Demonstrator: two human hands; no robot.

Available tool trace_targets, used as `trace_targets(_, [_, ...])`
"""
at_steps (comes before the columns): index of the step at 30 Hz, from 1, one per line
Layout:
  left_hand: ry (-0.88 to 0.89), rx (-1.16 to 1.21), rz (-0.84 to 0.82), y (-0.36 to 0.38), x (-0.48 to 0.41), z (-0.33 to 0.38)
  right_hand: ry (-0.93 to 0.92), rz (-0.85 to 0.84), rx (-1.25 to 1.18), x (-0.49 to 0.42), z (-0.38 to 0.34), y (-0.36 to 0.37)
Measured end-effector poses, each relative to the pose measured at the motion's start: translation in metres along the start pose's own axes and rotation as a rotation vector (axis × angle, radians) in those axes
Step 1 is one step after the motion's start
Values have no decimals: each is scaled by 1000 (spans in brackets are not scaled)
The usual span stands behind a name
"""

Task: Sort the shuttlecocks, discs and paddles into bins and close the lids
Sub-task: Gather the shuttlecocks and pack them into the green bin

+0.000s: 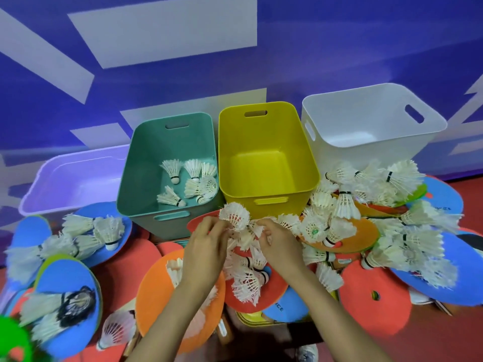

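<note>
Four open bins stand at the back: lilac bin (pixel 78 163), green bin (pixel 142 163) with several white shuttlecocks (pixel 192 182) inside, yellow bin (pixel 308 163), white bin (pixel 347 118). In front lies a heap of white shuttlecocks on flat discs in blue (pixel 65 280), orange (pixel 154 296) and red (pixel 373 280). My left hand (pixel 206 246) and right hand (pixel 279 244) both close on a bunch of shuttlecocks (pixel 235 218) in the middle, just before the green and yellow bins. No paddle is clearly visible.
A blue wall with pale stripes (pixel 162 30) rises behind the bins. More shuttlecocks pile at the right (pixel 366 194) and left (pixel 86 233). A yellow lid edge (pixel 251 318) shows under the discs near me. Red floor (pixel 444 343) lies at the bottom right.
</note>
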State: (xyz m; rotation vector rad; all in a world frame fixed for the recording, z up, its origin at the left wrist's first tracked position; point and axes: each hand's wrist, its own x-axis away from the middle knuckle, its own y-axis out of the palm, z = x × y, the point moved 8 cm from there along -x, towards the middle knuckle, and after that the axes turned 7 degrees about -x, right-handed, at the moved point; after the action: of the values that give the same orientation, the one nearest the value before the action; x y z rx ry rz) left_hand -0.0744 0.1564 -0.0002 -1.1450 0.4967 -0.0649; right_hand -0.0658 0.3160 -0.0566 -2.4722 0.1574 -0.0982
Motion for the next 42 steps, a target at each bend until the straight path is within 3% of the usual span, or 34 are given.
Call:
trace_targets(4, [-49,127,107,-32,-3,4,48,50,-110,2,-3,-6])
trace_targets(11, [-141,191,337,-74,-25,-21,-132,204,-227,11,-46,-46])
trace_targets(15, [-268,130,298,-74,-48,-65,-302,331,-275,13,-86,-70])
trace_targets(19, [-388,-124,78,-60,-68,-109,-433,381,-256,-13,-122,-68])
trace_targets(23, [-402,-314,-136,-39,-86,-143,-393,260,-179,-58,-140,-34])
trace_targets(26, [-427,-312,-238,-23,-105,-168,-325,142,-96,-91,-149,-3])
trace_targets(32, [-498,-244,-654,24,-121,-202,-244,-83,209,-145,-170,54])
trace_targets(37, [-399,-170,-576,11,-111,-200,-205,-251,381,-186,-171,102])
trace_targets(42, [-307,-5,-294,-19,-95,-193,-141,-392,447,-205,-170,132])
